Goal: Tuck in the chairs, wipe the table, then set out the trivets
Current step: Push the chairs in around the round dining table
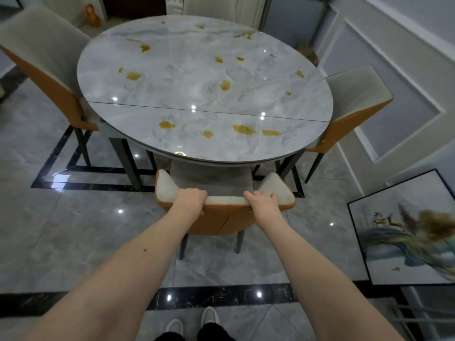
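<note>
We have the left hand [190,200] and right hand [262,201] with fingers curled over the top rail of the near chair [225,219], gripping both sides for a straight push, its seat partly under the stained table [123,141]; no trivets visible.

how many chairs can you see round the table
4, perhaps more hidden. Near chair, gripped at its backrest by the left hand and right hand; left chair; right chair; far chair behind the table.
</note>
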A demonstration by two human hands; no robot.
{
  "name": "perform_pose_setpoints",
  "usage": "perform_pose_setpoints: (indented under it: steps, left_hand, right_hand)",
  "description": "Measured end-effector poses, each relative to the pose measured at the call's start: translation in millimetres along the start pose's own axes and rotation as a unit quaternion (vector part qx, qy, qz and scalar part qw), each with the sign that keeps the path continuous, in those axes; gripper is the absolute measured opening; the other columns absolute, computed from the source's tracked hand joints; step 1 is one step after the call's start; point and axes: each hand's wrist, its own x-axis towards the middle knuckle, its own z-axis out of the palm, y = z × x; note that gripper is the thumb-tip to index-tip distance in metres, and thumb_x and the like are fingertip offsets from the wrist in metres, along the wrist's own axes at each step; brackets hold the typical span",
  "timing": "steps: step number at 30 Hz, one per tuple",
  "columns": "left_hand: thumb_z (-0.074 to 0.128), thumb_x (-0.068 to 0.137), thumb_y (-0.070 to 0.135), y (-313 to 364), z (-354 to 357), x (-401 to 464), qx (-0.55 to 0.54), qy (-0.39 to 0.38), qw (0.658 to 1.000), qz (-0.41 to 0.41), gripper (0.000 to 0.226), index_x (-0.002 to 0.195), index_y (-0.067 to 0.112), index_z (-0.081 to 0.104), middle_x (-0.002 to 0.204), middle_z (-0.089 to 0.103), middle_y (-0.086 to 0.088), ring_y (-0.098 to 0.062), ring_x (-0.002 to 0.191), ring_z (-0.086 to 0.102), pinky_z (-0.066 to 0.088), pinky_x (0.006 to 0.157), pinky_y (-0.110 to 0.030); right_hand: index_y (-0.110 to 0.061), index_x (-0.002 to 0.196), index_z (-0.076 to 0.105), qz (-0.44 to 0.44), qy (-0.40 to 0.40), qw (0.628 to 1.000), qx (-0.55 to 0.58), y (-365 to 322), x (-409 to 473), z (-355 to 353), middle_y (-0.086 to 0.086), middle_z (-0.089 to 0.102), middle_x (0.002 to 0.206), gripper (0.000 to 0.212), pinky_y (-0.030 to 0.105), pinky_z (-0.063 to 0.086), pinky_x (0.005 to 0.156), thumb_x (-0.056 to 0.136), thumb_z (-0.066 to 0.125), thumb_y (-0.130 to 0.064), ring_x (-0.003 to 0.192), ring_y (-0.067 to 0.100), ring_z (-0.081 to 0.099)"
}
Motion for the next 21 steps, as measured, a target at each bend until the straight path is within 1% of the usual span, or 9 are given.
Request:
perform_pose_setpoints:
  steps: [6, 9, 19, 21]
  left_hand:
    - [0.058, 0.091, 0.027, 2.5, 2.2, -6.8, 0.016, 0.005, 1.0, 0.012, 0.031, 0.115, 0.01, 0.047, 0.116, 0.061, -0.011, -0.029, 0.11, 0.057, 0.043, 0.082, -0.036]
    - [0.056, 0.092, 0.027, 2.9, 2.0, -5.8, 0.03, 0.013, 0.999, 0.018, 0.03, 0.115, 0.011, 0.047, 0.115, 0.062, -0.009, -0.028, 0.108, 0.058, 0.043, 0.08, -0.035]
    - [0.056, 0.092, 0.027, 4.5, 0.4, -6.5, 0.038, 0.005, 0.999, 0.015, 0.032, 0.117, 0.011, 0.047, 0.116, 0.062, -0.009, -0.027, 0.109, 0.059, 0.044, 0.083, -0.035]
    - [0.057, 0.092, 0.028, 3.9, 0.5, -6.0, 0.039, 0.006, 0.999, 0.016, 0.032, 0.117, 0.011, 0.047, 0.115, 0.062, -0.009, -0.027, 0.108, 0.059, 0.044, 0.082, -0.035]
  right_hand:
    - [-0.022, 0.126, 0.038, 0.001, -0.011, 1.0, -0.013, 0.1, -3.6, 0.0, 0.01, 0.052, 0.12, 0.046, 0.049, 0.03, 0.096, 0.087, 0.048, 0.0, 0.115, 0.033, 0.047]
    - [-0.022, 0.127, 0.038, 0.004, -0.011, 1.0, -0.02, 0.3, -2.8, 0.9, 0.01, 0.053, 0.119, 0.046, 0.05, 0.031, 0.096, 0.087, 0.049, -0.001, 0.114, 0.034, 0.047]
    - [-0.022, 0.125, 0.037, 0.005, -0.014, 1.0, -0.02, -0.2, -2.3, 1.9, 0.009, 0.052, 0.115, 0.046, 0.049, 0.032, 0.095, 0.087, 0.051, -0.001, 0.112, 0.034, 0.047]
    - [-0.022, 0.122, 0.039, -0.003, -0.01, 1.0, -0.012, 2.4, -1.6, 1.5, 0.008, 0.053, 0.114, 0.041, 0.048, 0.032, 0.094, 0.088, 0.053, -0.004, 0.112, 0.033, 0.048]
